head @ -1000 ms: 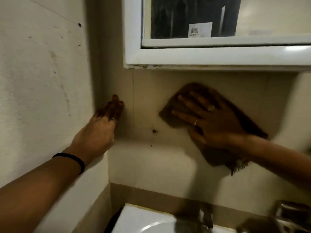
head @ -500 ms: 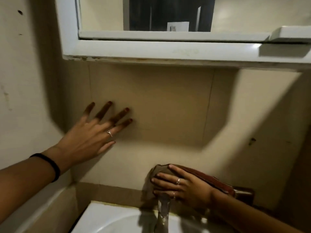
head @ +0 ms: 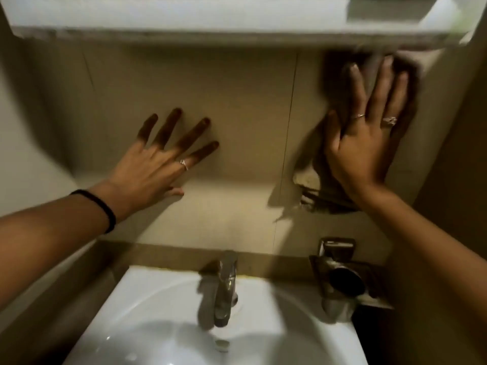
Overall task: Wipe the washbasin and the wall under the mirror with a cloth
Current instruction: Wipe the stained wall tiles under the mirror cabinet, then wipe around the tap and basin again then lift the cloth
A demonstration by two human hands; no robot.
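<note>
- My right hand (head: 369,143), fingers spread flat, presses the limp dark brown cloth (head: 340,143) against the beige tiled wall (head: 237,101), just under the white mirror frame (head: 184,19).
- My left hand (head: 155,167) braces open-palmed on the wall, holding nothing.
- The cloth hangs lengthwise down past my wrist, its frayed end toward the white ceramic washbasin (head: 147,312) below.
- Soft and light, I judge; best pinned under the palm.
</note>
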